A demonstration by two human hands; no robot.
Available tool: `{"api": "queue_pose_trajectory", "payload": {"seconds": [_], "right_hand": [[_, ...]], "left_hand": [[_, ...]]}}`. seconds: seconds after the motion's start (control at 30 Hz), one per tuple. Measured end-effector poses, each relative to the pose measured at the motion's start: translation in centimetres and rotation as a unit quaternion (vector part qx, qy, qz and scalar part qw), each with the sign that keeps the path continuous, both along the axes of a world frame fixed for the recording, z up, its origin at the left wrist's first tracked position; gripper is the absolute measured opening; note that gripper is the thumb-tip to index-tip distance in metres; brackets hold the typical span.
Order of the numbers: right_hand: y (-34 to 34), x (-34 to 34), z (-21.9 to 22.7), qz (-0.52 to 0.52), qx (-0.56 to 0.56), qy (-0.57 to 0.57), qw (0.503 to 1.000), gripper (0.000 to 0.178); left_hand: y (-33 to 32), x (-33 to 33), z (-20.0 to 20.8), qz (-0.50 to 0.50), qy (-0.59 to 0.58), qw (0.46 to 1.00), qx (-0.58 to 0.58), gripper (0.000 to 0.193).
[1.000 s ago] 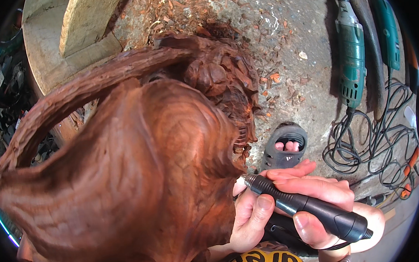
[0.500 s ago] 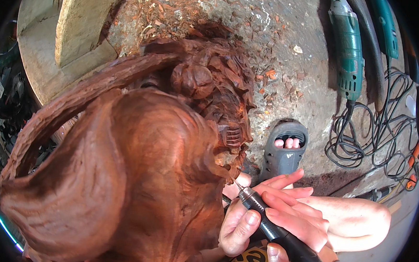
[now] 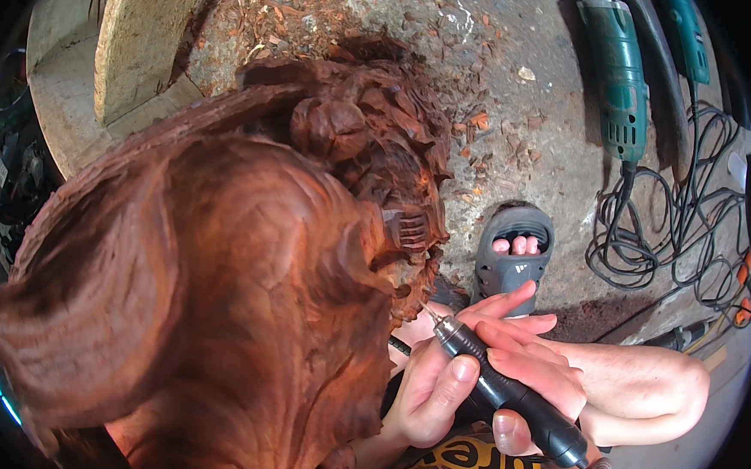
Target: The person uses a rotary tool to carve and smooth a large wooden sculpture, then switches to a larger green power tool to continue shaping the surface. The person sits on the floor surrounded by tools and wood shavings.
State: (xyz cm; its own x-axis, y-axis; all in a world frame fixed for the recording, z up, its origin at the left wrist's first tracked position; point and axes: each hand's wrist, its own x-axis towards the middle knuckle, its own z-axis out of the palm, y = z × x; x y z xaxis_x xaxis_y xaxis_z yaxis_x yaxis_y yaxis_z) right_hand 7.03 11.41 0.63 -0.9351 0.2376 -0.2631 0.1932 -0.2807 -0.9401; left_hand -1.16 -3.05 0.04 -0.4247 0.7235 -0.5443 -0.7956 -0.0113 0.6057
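Clasps rotary tool (image 3: 507, 390) in right hand (image 3: 543, 370), likely steadying with left hand (image 3: 428, 395) (cannot tell its grip); aims toward 11 o'clock, at carving (image 3: 249, 268).

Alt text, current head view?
A person's right hand grips a black handheld tool, its thin bit close to a large brown wood carving; the left hand is at the tool's front. Green power tools and cords lie on the right.

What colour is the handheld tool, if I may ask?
The handheld tool is mainly black, best seen in the head view.
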Motion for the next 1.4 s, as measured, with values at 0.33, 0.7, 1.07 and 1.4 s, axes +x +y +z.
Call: {"api": "queue_pose_trajectory", "payload": {"seconds": [0.33,0.7,1.07,1.4], "right_hand": [[-3.3,0.0,-1.9,-0.17,-0.021,0.047,0.984,0.05],[-3.9,1.0,-2.5,-0.151,-0.029,0.063,0.986,0.048],[-4.0,1.3,-2.0,-0.128,-0.01,0.048,0.991,0.045],[-3.9,1.6,-2.2,-0.13,-0.02,0.053,0.99,0.046]], "left_hand": [[-0.1,-1.3,-0.1,-0.119,0.15,0.98,-0.054,0.057],[-0.5,-1.6,0.1,-0.131,0.194,0.967,-0.102,0.05],[-0.3,-2.0,0.3,-0.125,0.172,0.971,-0.108,0.055],[-0.2,-1.9,0.0,-0.137,0.184,0.967,-0.111,0.054]]}}
